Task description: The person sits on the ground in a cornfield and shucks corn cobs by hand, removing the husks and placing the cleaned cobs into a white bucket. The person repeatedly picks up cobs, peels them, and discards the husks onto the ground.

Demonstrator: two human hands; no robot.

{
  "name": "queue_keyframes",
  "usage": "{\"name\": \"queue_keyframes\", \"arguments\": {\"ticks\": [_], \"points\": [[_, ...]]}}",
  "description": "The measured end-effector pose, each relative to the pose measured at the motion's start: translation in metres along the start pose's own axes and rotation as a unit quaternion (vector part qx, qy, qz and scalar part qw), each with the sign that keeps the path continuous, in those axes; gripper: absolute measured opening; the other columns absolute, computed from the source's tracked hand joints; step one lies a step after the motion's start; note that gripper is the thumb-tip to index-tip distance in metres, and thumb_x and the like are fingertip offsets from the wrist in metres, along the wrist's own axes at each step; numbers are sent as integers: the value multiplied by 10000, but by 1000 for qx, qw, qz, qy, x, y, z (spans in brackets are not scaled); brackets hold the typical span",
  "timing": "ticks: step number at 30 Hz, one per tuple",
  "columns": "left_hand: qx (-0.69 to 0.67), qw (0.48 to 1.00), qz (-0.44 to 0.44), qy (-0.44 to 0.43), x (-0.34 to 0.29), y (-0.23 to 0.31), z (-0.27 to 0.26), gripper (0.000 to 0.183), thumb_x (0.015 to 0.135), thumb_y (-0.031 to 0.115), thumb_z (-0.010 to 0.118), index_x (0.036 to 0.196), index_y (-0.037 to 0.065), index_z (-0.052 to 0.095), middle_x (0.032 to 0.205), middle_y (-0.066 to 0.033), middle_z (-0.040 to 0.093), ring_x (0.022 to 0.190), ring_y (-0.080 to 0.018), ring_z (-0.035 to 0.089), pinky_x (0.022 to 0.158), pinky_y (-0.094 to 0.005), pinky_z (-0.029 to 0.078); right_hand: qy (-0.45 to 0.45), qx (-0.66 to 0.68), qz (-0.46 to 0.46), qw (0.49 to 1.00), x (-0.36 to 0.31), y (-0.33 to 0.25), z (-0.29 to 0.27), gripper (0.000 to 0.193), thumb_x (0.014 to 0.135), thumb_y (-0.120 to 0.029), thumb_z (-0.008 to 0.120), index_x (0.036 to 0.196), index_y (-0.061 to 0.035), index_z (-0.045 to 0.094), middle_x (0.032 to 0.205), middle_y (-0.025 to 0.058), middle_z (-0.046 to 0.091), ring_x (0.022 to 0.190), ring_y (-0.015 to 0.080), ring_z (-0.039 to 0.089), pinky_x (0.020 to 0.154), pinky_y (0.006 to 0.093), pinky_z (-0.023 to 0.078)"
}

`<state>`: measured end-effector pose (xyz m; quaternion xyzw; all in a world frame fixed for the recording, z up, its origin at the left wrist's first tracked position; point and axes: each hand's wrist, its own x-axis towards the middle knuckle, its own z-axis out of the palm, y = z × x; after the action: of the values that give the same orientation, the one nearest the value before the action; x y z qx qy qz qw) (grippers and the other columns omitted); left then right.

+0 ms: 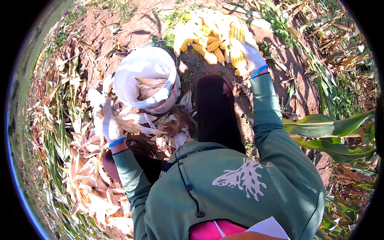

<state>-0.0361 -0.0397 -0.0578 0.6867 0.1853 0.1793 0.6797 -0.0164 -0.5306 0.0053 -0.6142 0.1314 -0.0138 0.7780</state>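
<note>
My right hand (253, 58), in a white glove with a blue cuff, is closed around a yellow corn cob (237, 33). It is at the right side of a pile of husked corn cobs (212, 42), whose far part is washed out by sunlight. My left hand (109, 123), gloved the same way, is low over pale dry corn husks (134, 123), left of a white bucket (146, 102). Its fingers look spread, though glare blurs them against the husks. Inside the bucket are a few dry, husk-coloured pieces (151, 88).
A heap of dry husks (94, 176) covers the ground on my left. Cut stalks (52, 120) lie beyond it. Green corn leaves (320, 126) reach in from the right. My bent knee (216, 108) stands between the bucket and my right arm. Bare reddish soil (120, 30) shows ahead.
</note>
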Motion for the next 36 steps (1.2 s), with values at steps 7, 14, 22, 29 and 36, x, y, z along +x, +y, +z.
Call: {"name": "queue_keyframes", "arguments": {"ticks": [7,14,22,29,36], "points": [[223,934,207,187,27,97,-124,242,898,260,656,951,24,668,817,-36,648,696,-120,590,620,-261,491,111,119,181,970,-52,90,-133,310,851,-246,686,1012,2,594,874,126,652,718,236,651,624,355,566],[533,827,-178,4,-19,16,-310,986,770,373,750,1481,25,161,1468,-213,330,1324,-311,363,1068,-394,312,148,157,230,949,-18,107,-168,377,819,-266,720,1112,-82,572,935,106,622,809,253,621,668,403,572],[775,546,-315,-51,-99,43,-319,648,625,432,834,1027,-45,658,1020,-239,667,939,-361,653,800,-440,512,250,43,-43,966,190,-41,-150,575,799,-385,714,1215,-37,521,1136,160,582,917,300,621,734,432,562],[656,751,18,70,-67,101,-224,394,825,136,675,1188,15,581,1065,-156,653,963,-249,640,871,-328,482,59,-1,12,998,190,9,-78,360,887,-259,636,1116,7,562,1053,189,596,866,278,644,774,374,570],[275,946,132,-114,23,96,-57,254,919,172,599,1084,-11,664,985,-75,691,925,-116,625,850,-246,477,-77,-157,7,985,145,-15,-13,396,898,-236,615,1179,36,554,1026,108,642,837,178,643,789,320,555]]}}
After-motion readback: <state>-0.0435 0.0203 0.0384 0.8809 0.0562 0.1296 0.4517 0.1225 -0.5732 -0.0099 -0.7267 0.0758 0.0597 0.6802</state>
